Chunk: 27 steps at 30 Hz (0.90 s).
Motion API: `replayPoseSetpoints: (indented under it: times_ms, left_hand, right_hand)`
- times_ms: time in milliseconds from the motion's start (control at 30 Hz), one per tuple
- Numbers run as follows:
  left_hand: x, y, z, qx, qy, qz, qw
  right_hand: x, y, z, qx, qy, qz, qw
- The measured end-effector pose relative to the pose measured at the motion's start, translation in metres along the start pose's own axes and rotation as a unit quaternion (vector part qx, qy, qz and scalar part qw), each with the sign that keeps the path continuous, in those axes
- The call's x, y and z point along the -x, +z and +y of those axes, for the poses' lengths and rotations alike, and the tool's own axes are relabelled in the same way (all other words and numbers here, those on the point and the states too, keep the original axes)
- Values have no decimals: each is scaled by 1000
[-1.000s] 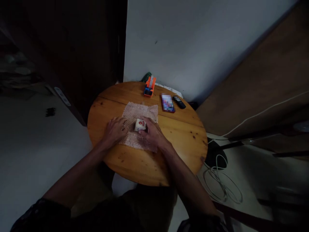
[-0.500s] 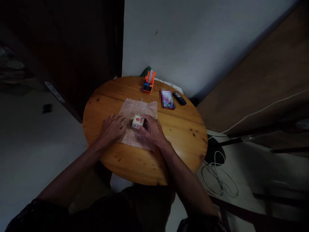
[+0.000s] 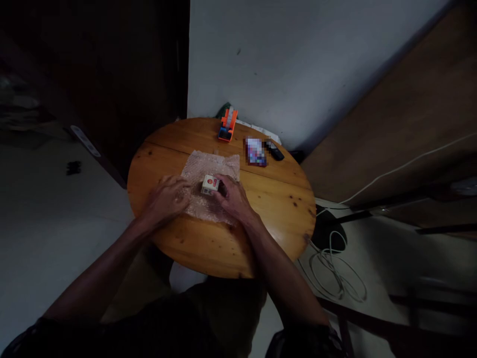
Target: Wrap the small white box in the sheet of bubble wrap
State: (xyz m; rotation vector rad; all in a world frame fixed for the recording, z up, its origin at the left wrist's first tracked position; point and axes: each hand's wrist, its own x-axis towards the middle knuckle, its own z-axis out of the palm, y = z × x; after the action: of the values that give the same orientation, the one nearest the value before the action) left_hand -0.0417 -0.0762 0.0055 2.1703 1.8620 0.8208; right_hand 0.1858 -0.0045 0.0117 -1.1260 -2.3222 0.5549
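Observation:
A small white box (image 3: 210,184) with red print sits on a sheet of bubble wrap (image 3: 203,161) on the round wooden table. My right hand (image 3: 234,196) grips the box from its right side, thumb at the near edge and fingers at the far one. To the left, my left hand (image 3: 169,196) is over the wrap's left edge, fingers stretched towards the box but apart from it. This hand is slightly blurred and holds nothing that I can see.
At the table's (image 3: 276,199) far side stand an orange tape dispenser (image 3: 228,124), a pixelated flat packet (image 3: 255,151) and a black remote control (image 3: 275,150). A wall rises behind them. Coiled pale cable (image 3: 335,268) lies on the floor to the right.
My left hand has drawn slightly left, away from the box. The right hand keeps its hold on the box. The whole view has shifted a little.

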Motion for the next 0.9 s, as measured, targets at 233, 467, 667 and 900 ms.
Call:
replayPoseSetpoints:
  times_ms: [233, 467, 667, 900]
  left_hand:
    - [32, -18, 19, -57, 132, -71, 987]
    - [9, -7, 27, -63, 167, -15, 984]
    - [18, -16, 28, -75, 204, -58, 974]
    - [6, -7, 24, -53, 145, -8, 988]
  right_hand:
    - [-1, 2, 1, 7, -8, 3, 1000]
    - [0, 2, 5, -78, 8, 46, 996]
    - [-1, -5, 4, -118, 33, 37, 992]
    - [-2, -16, 6, -245, 76, 8, 967]
